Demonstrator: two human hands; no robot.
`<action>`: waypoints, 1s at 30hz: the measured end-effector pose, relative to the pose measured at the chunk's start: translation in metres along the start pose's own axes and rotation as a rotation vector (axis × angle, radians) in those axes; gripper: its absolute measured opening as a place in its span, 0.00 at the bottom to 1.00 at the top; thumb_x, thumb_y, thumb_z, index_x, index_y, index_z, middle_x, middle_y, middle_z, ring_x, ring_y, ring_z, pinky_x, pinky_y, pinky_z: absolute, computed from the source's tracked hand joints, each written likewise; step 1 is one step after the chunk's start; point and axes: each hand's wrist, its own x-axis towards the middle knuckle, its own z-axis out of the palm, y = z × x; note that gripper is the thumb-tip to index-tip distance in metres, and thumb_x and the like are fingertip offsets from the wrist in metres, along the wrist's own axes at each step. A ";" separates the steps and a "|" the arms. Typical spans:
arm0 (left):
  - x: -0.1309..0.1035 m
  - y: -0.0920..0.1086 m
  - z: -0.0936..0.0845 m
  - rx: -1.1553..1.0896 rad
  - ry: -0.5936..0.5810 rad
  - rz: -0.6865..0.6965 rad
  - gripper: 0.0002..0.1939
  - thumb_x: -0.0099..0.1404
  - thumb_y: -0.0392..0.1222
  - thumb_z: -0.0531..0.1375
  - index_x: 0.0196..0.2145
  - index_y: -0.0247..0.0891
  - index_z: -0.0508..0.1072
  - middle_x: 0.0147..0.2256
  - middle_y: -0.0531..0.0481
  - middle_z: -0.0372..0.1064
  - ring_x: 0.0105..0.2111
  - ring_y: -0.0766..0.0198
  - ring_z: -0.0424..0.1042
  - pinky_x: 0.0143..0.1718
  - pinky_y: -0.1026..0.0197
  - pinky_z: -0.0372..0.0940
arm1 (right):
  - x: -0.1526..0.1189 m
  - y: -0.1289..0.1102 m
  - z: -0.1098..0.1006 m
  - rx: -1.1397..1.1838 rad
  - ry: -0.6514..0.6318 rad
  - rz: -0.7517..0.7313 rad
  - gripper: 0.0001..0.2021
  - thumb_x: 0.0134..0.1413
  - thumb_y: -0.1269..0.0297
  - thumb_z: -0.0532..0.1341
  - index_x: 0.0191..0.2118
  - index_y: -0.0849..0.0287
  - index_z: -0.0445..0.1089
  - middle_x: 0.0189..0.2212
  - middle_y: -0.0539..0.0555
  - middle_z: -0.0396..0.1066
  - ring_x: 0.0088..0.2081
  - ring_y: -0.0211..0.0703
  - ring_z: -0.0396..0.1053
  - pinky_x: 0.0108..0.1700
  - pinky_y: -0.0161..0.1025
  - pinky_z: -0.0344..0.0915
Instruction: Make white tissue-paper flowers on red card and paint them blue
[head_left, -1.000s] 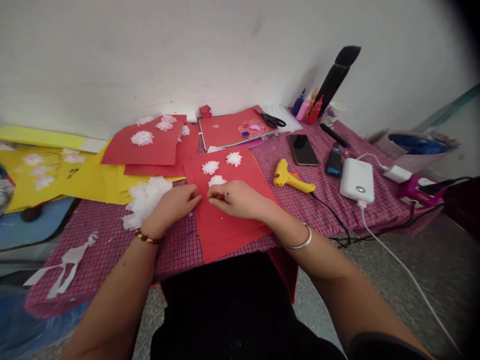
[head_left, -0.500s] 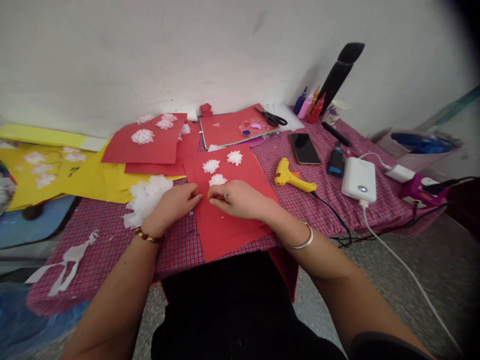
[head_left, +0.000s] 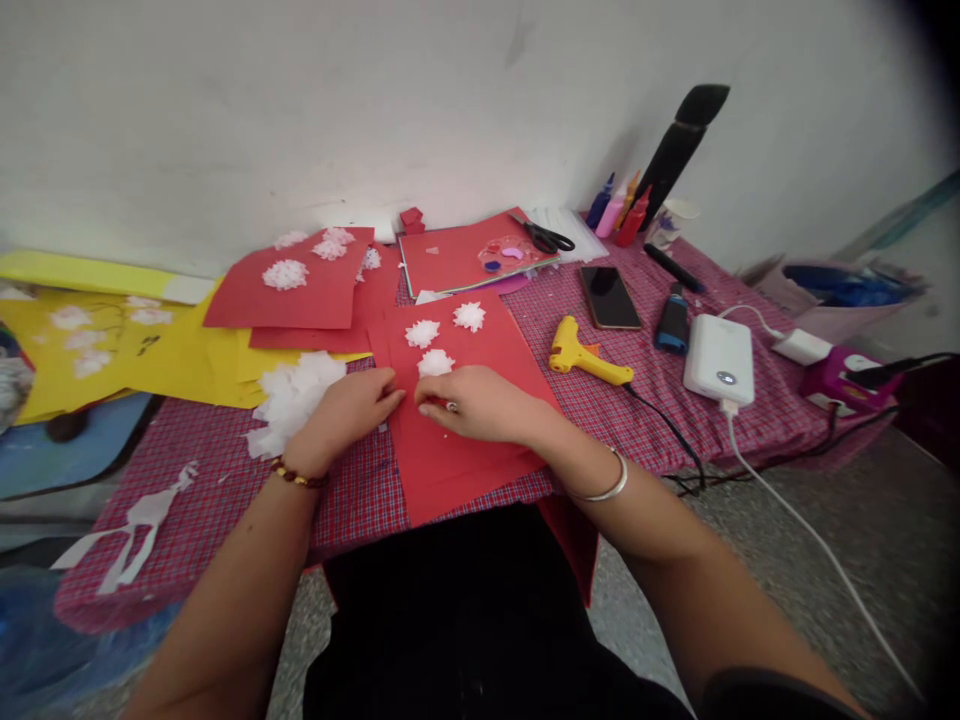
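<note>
Red paper (head_left: 472, 465) lies in front of me, with three white tissue-paper flowers on it. The nearest flower (head_left: 436, 362) sits just above the fingers of my right hand (head_left: 480, 402), which are closed in a pinch low over the sheet. Whether anything small is between them is hidden. My left hand (head_left: 356, 408) rests at the sheet's left edge, fingers bent and drawn together; what they hold, if anything, cannot be seen. Beside that wrist is a heap of white tissue-paper pieces (head_left: 292, 400).
A yellow glue gun (head_left: 589, 355) lies right of the paper, its cord trailing forward. Beyond are a phone (head_left: 610, 297), a white power bank (head_left: 718, 358) and scissors (head_left: 544, 236). Finished-looking red sheets (head_left: 300, 300) and yellow sheets (head_left: 172, 350) with flowers lie left.
My right hand has shifted slightly toward me, showing more of the nearest white flower. My left hand stays where it was.
</note>
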 end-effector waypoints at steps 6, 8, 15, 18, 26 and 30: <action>-0.003 0.006 -0.005 0.005 -0.001 -0.001 0.12 0.67 0.46 0.50 0.26 0.41 0.60 0.27 0.50 0.67 0.27 0.61 0.65 0.28 0.60 0.53 | 0.000 0.000 -0.002 0.010 -0.005 0.000 0.08 0.61 0.68 0.55 0.40 0.60 0.71 0.33 0.55 0.74 0.32 0.41 0.66 0.34 0.36 0.53; -0.003 0.007 -0.006 0.005 0.001 -0.003 0.12 0.67 0.46 0.50 0.26 0.41 0.60 0.27 0.49 0.67 0.27 0.61 0.65 0.28 0.60 0.53 | 0.000 0.000 -0.002 0.017 -0.004 -0.005 0.08 0.61 0.68 0.55 0.40 0.60 0.71 0.33 0.55 0.74 0.32 0.41 0.66 0.34 0.36 0.53; -0.003 0.009 -0.005 -0.007 -0.001 -0.012 0.12 0.67 0.46 0.50 0.26 0.41 0.59 0.26 0.50 0.66 0.26 0.61 0.63 0.28 0.60 0.51 | 0.000 -0.002 -0.003 0.004 -0.022 0.001 0.08 0.62 0.68 0.55 0.40 0.60 0.72 0.34 0.56 0.75 0.33 0.40 0.67 0.35 0.35 0.54; -0.004 0.009 -0.005 -0.013 -0.008 -0.009 0.12 0.67 0.45 0.50 0.26 0.41 0.59 0.27 0.50 0.66 0.26 0.61 0.63 0.28 0.60 0.51 | 0.000 -0.003 -0.004 0.005 -0.031 0.004 0.08 0.62 0.68 0.55 0.40 0.60 0.72 0.34 0.55 0.75 0.33 0.40 0.67 0.35 0.35 0.54; -0.004 0.010 -0.006 -0.015 -0.002 -0.007 0.12 0.66 0.45 0.50 0.26 0.41 0.58 0.26 0.51 0.64 0.26 0.62 0.62 0.28 0.60 0.50 | 0.000 -0.002 -0.002 0.011 -0.018 -0.002 0.08 0.62 0.68 0.55 0.40 0.60 0.72 0.33 0.55 0.74 0.32 0.40 0.66 0.34 0.35 0.54; -0.004 0.009 -0.006 -0.015 0.008 -0.006 0.12 0.66 0.44 0.50 0.26 0.41 0.57 0.26 0.51 0.63 0.26 0.62 0.62 0.28 0.60 0.50 | 0.000 -0.001 -0.001 0.006 -0.015 -0.004 0.08 0.62 0.68 0.55 0.41 0.60 0.72 0.34 0.55 0.75 0.33 0.40 0.67 0.35 0.35 0.54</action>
